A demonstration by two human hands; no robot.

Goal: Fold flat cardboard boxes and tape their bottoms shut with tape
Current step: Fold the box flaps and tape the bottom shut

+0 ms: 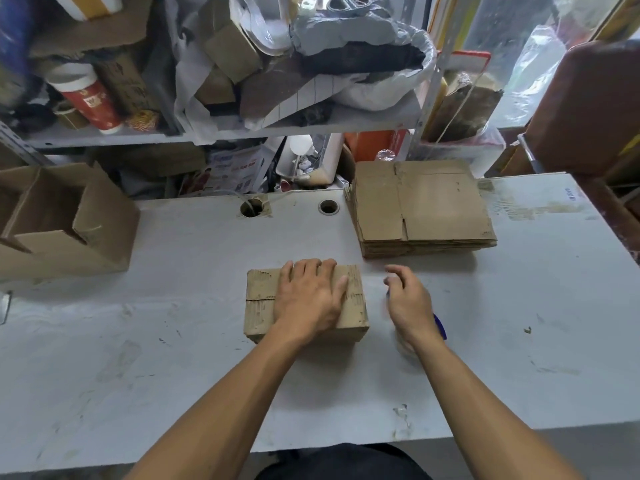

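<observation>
On the scuffed white worktable [138, 341], a small brown corrugated cardboard box [258, 303] sits near the middle with its flaps folded shut, and the left hand [311, 296] presses flat on them, fingers straight. The right hand [408, 299] hovers beside it, fingers loosely curled over a blue-handled tape dispenser [440, 326], gripping nothing. Behind lies a stack of flat brown cardboard blanks [422, 209]; far left stands an open brown carton [69, 220] whose contents cannot be seen.

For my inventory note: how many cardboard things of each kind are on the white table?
Folded box under the left hand: 1
Open assembled box: 1
Stack of flat boxes: 1; number of sheets unclear
Total: 3
</observation>
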